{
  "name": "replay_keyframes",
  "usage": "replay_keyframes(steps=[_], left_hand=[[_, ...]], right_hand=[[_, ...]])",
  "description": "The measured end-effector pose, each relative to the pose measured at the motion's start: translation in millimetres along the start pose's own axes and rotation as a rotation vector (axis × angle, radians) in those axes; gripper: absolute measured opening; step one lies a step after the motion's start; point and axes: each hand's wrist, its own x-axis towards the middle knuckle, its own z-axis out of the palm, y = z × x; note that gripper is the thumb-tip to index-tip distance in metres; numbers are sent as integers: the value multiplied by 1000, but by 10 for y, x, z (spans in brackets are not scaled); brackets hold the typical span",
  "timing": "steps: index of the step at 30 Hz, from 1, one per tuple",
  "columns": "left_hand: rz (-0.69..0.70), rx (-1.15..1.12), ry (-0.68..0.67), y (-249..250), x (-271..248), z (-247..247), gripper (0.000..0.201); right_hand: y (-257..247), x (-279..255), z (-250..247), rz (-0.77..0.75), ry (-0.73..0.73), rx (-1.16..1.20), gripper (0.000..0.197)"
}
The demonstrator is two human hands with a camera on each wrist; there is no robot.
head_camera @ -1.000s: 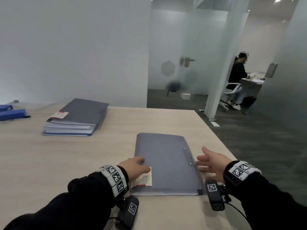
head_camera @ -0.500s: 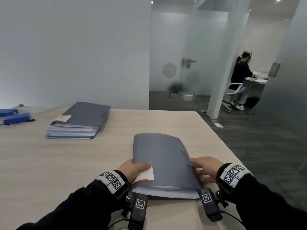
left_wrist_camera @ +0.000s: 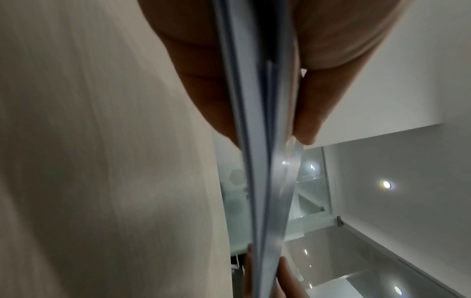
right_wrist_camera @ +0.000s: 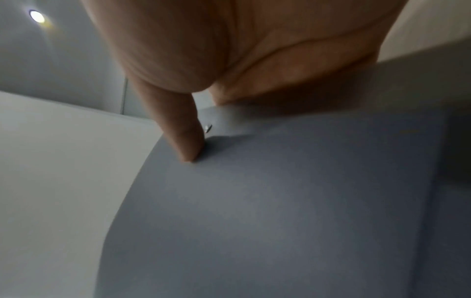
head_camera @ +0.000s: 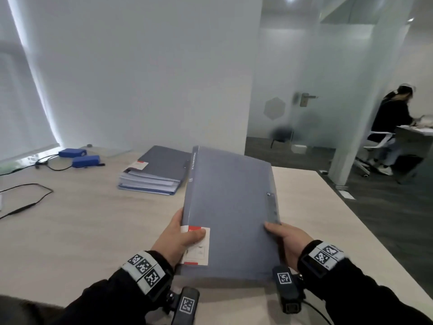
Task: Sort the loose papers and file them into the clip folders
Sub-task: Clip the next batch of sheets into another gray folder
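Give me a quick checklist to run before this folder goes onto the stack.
1. Left hand grips the folder at its near left corner, thumb on the label: ok.
2. Right hand grips the near right edge: ok.
3. Folder closed, cover flat: ok.
4. Papers clipped firmly inside: cannot tell; the left wrist view shows only sheet edges.
5. Top of the stack of folders bare: ok.
6. Table between folder and stack free of cables: ok.
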Motion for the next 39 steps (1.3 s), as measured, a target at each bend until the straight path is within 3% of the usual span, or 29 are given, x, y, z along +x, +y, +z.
replay_keyframes(steps=[3,8,12,16,19,23,26,33,39], left_hand=[[-18,61,75,69,-38,-262,66],[-143,194,214,31,-114,-678,71],[-280,152,308,55,-135,-1019,76],[-330,228,259,49,-221,-1238,36],[-247,266,292,99,-119,-1390,32],[-190,243,351,269,216,-1541,24],[-188,231,347,374,584,-1635,17],[-107,519,368,589,1835,-1966,13],[-31,768,360,843,2561,-2158,17]], right_hand=[[-33,61,304,-66,-35,-15,25],[2,196,768,-81,35,-126,22],[109,326,1077,-93,40,-121,12],[182,504,1301,-118,53,-103,10],[167,622,1436,-102,46,-101,11],[69,798,1561,-9,-72,5,28],[-78,1011,1672,-9,-134,18,25],[-517,2090,2093,-162,16,-90,17],[-788,2652,2385,-153,106,-127,19]])
